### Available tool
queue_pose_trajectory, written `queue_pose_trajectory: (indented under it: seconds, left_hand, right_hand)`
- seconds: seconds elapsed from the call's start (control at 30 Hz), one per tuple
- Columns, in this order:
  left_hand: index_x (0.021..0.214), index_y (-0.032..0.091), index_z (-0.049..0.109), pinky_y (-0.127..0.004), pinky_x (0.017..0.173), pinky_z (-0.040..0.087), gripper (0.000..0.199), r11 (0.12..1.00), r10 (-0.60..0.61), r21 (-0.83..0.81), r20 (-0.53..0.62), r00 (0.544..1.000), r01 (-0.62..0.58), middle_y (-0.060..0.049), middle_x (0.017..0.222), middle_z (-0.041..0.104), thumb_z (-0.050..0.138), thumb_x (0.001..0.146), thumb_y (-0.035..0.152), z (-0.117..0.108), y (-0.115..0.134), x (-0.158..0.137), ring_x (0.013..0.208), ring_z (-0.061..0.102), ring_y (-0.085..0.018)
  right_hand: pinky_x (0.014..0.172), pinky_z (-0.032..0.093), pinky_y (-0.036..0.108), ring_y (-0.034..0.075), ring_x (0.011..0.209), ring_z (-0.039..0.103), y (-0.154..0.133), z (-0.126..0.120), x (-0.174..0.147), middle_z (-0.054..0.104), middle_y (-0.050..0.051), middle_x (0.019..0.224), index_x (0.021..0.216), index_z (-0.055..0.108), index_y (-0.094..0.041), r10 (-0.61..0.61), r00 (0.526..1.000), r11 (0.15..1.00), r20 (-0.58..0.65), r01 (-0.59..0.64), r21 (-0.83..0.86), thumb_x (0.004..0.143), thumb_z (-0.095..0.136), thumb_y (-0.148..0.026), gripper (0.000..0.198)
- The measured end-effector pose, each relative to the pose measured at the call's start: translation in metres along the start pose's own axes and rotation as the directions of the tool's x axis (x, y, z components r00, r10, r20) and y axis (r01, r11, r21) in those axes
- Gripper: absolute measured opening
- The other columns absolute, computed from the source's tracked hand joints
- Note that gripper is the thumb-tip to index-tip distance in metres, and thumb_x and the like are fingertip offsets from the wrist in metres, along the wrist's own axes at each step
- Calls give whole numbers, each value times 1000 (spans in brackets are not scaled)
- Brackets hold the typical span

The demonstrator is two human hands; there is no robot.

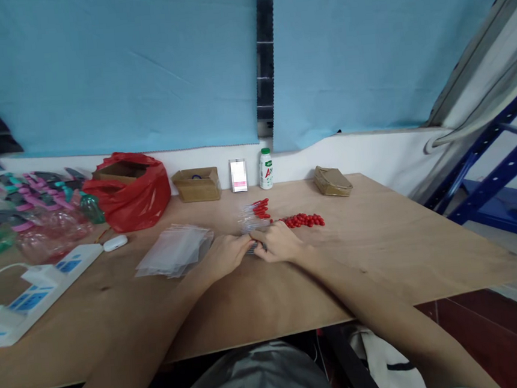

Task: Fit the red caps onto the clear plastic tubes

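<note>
My left hand (230, 252) and my right hand (282, 241) meet over the table, fingers curled and touching at the tips. Between them shows a small bunch of thin silvery rods (252, 249), which both hands pinch; my fingers hide much of it. Just beyond, more thin rods (254, 224) lie flat. Several rods with red ends (261, 208) are a little further back. Right of my right hand spreads a pile of small red pieces (305, 220), perhaps caps. Left of my left hand, clear plastic bags (175, 249) lie in a loose stack.
Along the wall stand a red bag (134, 193) around a box, an open cardboard box (197, 185), a lit screen (239, 176), a white bottle (266, 169) and a brown package (332, 181). Spray bottles (47, 218) and a power strip (41, 294) occupy the wooden table's (381, 249) left side.
</note>
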State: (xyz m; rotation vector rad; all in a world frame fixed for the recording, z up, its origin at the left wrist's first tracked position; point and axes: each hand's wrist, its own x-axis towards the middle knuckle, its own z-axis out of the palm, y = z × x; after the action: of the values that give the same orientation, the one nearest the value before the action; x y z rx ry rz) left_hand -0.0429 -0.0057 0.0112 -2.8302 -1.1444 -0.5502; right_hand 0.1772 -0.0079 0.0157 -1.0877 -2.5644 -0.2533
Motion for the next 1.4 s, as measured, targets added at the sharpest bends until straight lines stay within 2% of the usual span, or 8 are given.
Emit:
queue_pose_trajectory:
  seconds: [0.37, 0.53, 0.73, 0.87, 0.97, 1.17, 1.4]
  left_hand:
    - [100, 22, 70, -29, 65, 39, 37, 995, 82, -51, -19, 996, -83, -6, 84, 77, 39, 111, 38, -4, -9, 1, 74, 71, -20]
    - [100, 22, 70, -29, 67, 40, 41, 995, 103, -4, -18, 995, -103, -5, 90, 78, 36, 112, 41, -8, -14, -1, 79, 71, -19]
    - [109, 23, 72, -29, 78, 46, 39, 999, 21, -39, -114, 993, -25, -6, 102, 78, 39, 112, 44, -1, -19, -2, 89, 71, -19]
    - [112, 24, 72, -29, 81, 47, 38, 996, -72, -62, -147, 987, 63, -6, 102, 78, 41, 111, 46, 0, -14, -2, 90, 71, -19]
    - [113, 24, 71, -30, 78, 46, 39, 993, -112, -38, -118, 987, 108, -6, 101, 79, 38, 111, 45, -1, -9, -1, 89, 72, -20]
    - [112, 23, 67, -31, 74, 45, 37, 995, -103, -9, -80, 991, 102, -6, 105, 79, 33, 113, 36, 2, -4, 0, 92, 74, -22]
    - [111, 20, 65, -32, 72, 46, 34, 993, -99, 57, -47, 994, 101, -9, 103, 80, 32, 112, 30, 2, 5, 0, 90, 76, -23]
  right_hand:
    - [63, 28, 31, 17, 66, 54, -4, 6, 1, 73, 6, 89, 96, 68, -19, -27, 996, 1000, -91, 27, 2, 88, 51, -26, 20]
    - [63, 27, 31, 17, 68, 56, -2, 1, -2, 74, 6, 93, 102, 67, -19, -48, 997, 999, -60, 49, 12, 96, 50, -32, 22]
    - [66, 30, 30, 18, 76, 63, 6, -4, -2, 75, 6, 101, 113, 65, -20, 1, 998, 999, -68, 2, 46, 108, 45, -36, 26]
    - [71, 34, 29, 18, 85, 67, 12, -3, -1, 75, 6, 105, 115, 63, -20, 20, 997, 996, -80, -12, 92, 114, 39, -38, 30]
    - [72, 36, 28, 18, 88, 67, 13, -2, -1, 75, 7, 109, 117, 61, -20, 5, 997, 994, -76, 3, 111, 114, 39, -38, 28]
    - [70, 38, 28, 20, 95, 68, 11, -1, -2, 74, 8, 114, 119, 60, -20, 23, 994, 994, -110, -11, 106, 111, 44, -37, 24]
    - [64, 30, 29, 19, 83, 65, 8, -1, -1, 74, 7, 106, 109, 65, -21, 5, 995, 1000, -100, -3, 24, 103, 51, -33, 19]
